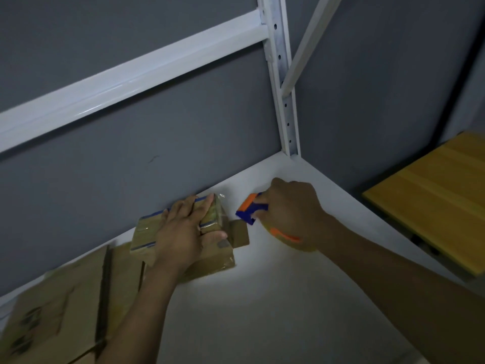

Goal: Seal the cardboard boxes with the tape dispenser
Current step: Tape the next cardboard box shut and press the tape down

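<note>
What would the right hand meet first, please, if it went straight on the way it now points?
Probably the small taped box, which the left hand holds. The right hand grips the tape dispenser with its nose aimed at the box's right end; depth is unclear.

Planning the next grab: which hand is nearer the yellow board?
Right. The right hand, gripping the tape dispenser, is left of the yellow board; the left hand, farther left, holds the small box.
</note>
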`<state>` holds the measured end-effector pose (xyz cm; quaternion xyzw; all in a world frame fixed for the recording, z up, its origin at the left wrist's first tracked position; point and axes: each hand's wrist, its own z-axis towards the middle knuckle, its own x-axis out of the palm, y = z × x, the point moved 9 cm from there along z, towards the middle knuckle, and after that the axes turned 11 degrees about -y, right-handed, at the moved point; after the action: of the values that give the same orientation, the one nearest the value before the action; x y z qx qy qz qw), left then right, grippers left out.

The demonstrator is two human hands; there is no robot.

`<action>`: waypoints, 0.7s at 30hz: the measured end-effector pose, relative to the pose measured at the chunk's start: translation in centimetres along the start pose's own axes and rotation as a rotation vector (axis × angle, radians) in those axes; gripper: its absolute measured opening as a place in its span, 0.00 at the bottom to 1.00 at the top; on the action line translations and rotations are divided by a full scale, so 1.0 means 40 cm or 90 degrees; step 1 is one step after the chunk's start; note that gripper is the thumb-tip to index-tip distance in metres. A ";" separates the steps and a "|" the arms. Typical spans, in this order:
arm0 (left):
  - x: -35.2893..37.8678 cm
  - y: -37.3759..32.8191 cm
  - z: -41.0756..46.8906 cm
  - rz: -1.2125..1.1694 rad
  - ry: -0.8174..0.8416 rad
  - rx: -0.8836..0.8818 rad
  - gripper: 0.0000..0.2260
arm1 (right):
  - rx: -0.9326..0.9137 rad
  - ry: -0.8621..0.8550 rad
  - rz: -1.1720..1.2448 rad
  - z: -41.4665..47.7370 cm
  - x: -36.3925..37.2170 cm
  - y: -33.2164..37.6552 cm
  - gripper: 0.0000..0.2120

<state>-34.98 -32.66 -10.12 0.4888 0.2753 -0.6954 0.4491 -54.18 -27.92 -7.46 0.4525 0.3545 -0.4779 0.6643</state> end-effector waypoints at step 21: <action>-0.004 0.038 0.001 -0.007 0.107 -0.019 0.44 | 0.241 -0.078 0.317 0.031 0.076 -0.077 0.17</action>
<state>-33.61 -33.34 -9.88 0.5369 0.3251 -0.6506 0.4276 -56.17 -30.47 -10.59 0.6112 0.0973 -0.3842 0.6851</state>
